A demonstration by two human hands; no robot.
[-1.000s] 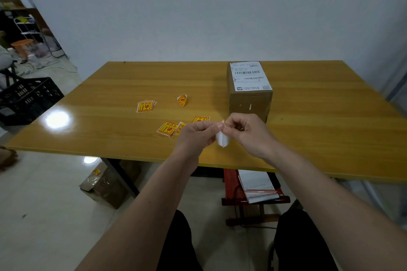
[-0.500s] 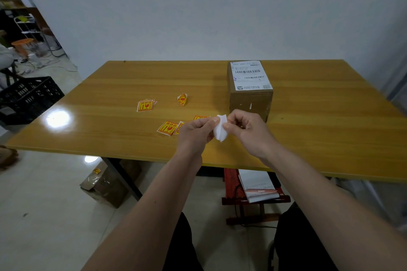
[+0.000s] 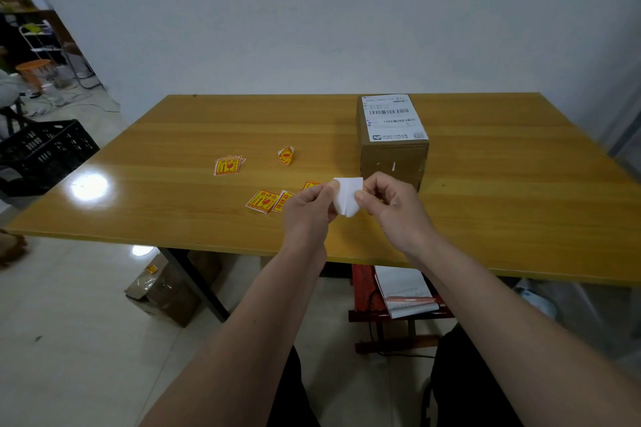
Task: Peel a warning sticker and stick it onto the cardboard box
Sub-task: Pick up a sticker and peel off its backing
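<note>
Up above the near edge of the wooden table [image 3: 485,204], both hands meet on one warning sticker [image 3: 348,196], which shows only its white back (the printed face is turned away). The left hand [image 3: 307,210] pinches the sticker's left edge between thumb and curled fingers; the right hand [image 3: 393,206] pinches its right edge the same way, the other fingers folded in. Whether the backing has come apart from the sticker cannot be told.

Just beyond the right hand stands the cardboard box [image 3: 393,158], upright on the table, with a white shipping label [image 3: 393,117] covering its top. Left of the hands, three loose yellow-and-red warning stickers [image 3: 263,200] lie flat on the table, partly hidden by the left hand. Farther left sits a small stack of stickers [image 3: 228,165], and between that stack and the box lies a curled sticker [image 3: 286,155]. A black crate [image 3: 41,152] stands on the floor at far left.
</note>
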